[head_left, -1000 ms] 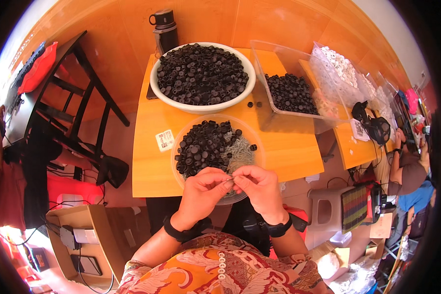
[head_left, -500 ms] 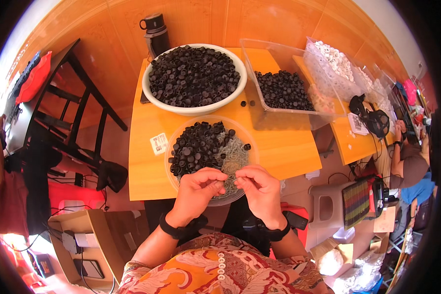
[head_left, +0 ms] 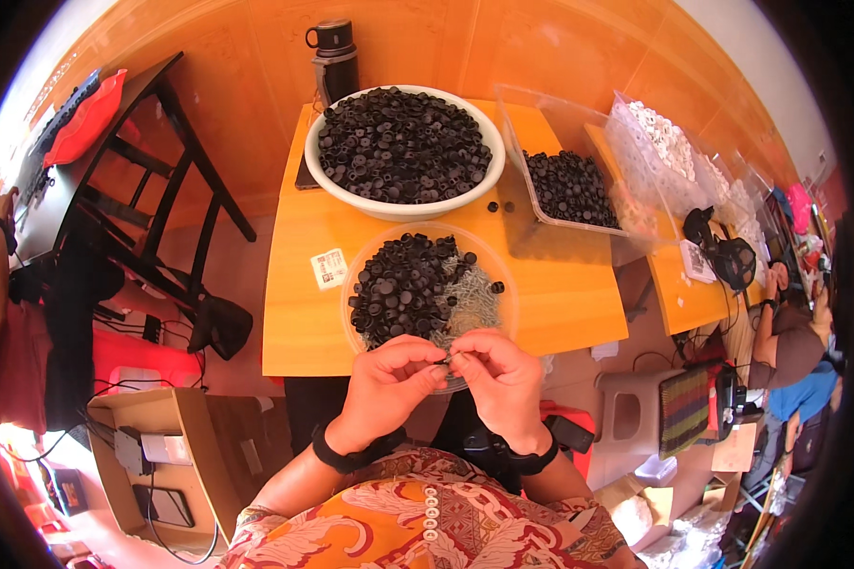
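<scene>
**Tiny part, fingertip hold**

Grasping a tiny dark piece (head_left: 446, 360) just below frame centre, pinched between thumb and fingers of left hand (head_left: 387, 384) and right hand (head_left: 505, 384); mostly hidden, so cannot tell its exact shape. Probably very light, stiff, hard to crush yet easily dropped. Best gripped lightly by its outer edge. See, just above, black caps (head_left: 399, 289) and thin metal pieces (head_left: 477, 302) in a clear round tray (head_left: 510, 322).
</scene>
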Action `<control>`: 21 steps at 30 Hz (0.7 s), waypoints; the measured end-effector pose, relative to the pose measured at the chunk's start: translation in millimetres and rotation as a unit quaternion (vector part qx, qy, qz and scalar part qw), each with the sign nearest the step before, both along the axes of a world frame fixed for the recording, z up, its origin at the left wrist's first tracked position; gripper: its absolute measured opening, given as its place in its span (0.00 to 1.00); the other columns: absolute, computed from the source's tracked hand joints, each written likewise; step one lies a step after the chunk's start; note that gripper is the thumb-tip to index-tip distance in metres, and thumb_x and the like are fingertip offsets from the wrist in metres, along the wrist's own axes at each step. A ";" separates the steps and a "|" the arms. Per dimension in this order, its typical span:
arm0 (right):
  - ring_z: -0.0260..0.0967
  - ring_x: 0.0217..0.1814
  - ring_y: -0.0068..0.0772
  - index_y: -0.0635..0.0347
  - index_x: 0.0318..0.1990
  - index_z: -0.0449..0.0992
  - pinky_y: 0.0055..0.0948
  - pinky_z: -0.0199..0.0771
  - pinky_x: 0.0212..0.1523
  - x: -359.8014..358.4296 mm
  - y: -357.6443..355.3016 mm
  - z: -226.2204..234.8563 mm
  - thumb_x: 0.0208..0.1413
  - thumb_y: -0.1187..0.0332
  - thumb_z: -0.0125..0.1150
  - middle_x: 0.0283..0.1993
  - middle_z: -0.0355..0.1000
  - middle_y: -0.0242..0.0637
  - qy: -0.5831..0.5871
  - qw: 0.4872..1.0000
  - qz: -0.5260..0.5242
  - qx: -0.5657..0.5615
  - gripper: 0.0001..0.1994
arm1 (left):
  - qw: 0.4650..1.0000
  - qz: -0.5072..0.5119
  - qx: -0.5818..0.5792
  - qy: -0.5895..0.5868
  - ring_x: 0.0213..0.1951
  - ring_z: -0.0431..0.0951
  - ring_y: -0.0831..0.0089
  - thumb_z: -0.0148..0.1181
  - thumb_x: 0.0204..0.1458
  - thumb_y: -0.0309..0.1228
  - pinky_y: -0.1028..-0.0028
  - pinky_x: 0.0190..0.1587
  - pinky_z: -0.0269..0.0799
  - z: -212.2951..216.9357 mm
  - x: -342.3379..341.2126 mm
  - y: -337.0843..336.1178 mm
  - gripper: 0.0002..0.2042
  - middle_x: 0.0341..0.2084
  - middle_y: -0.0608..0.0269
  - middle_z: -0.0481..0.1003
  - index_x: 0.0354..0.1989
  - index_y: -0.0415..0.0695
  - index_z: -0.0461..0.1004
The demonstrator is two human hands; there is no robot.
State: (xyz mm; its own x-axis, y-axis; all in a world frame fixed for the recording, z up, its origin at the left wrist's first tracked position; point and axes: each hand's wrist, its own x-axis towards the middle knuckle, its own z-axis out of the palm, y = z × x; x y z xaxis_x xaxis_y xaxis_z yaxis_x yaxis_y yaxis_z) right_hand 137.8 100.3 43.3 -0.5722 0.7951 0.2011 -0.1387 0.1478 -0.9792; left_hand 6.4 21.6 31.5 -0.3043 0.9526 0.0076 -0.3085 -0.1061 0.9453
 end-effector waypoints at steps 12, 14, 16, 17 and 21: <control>0.65 0.32 0.14 0.67 0.35 0.72 0.14 0.65 0.32 8.2 5.4 -3.8 0.52 0.76 0.57 0.30 0.70 0.28 -0.047 0.996 0.013 -0.074 0.04 | 0.993 0.003 0.019 0.117 0.28 0.73 0.79 0.54 0.49 0.19 0.82 0.30 0.69 0.0 3.8 5.0 0.04 0.33 0.61 0.69 0.33 0.34 0.73; 0.65 0.31 0.14 0.67 0.34 0.72 0.14 0.65 0.32 9.4 5.9 -3.1 0.52 0.76 0.58 0.30 0.70 0.28 -0.044 0.996 0.015 -0.077 0.04 | 0.984 0.015 0.029 0.173 0.28 0.72 0.78 0.54 0.48 0.18 0.81 0.30 0.69 0.5 4.9 7.0 0.04 0.32 0.60 0.69 0.32 0.34 0.73; 0.65 0.31 0.14 0.67 0.34 0.72 0.14 0.65 0.32 10.1 6.3 -2.8 0.51 0.76 0.58 0.30 0.70 0.28 -0.042 0.996 0.016 -0.080 0.04 | 0.972 0.026 0.040 0.228 0.28 0.72 0.77 0.55 0.47 0.18 0.81 0.29 0.68 2.7 6.8 9.4 0.04 0.32 0.60 0.69 0.32 0.35 0.73; 0.63 0.29 0.12 0.66 0.33 0.72 0.13 0.63 0.30 10.2 6.3 -2.9 0.51 0.75 0.58 0.29 0.68 0.28 -0.041 0.996 0.010 -0.080 0.04 | 0.951 0.051 0.061 0.298 0.28 0.72 0.75 0.55 0.45 0.17 0.79 0.29 0.68 4.8 8.7 10.7 0.04 0.31 0.59 0.70 0.31 0.35 0.73; 0.62 0.27 0.12 0.66 0.33 0.72 0.14 0.62 0.27 10.7 9.2 -7.0 0.52 0.75 0.57 0.27 0.68 0.28 -0.050 0.996 -0.002 -0.079 0.03 | 0.882 0.136 0.111 0.438 0.27 0.72 0.67 0.56 0.41 0.14 0.77 0.28 0.67 6.1 18.0 17.7 0.07 0.29 0.56 0.70 0.30 0.36 0.72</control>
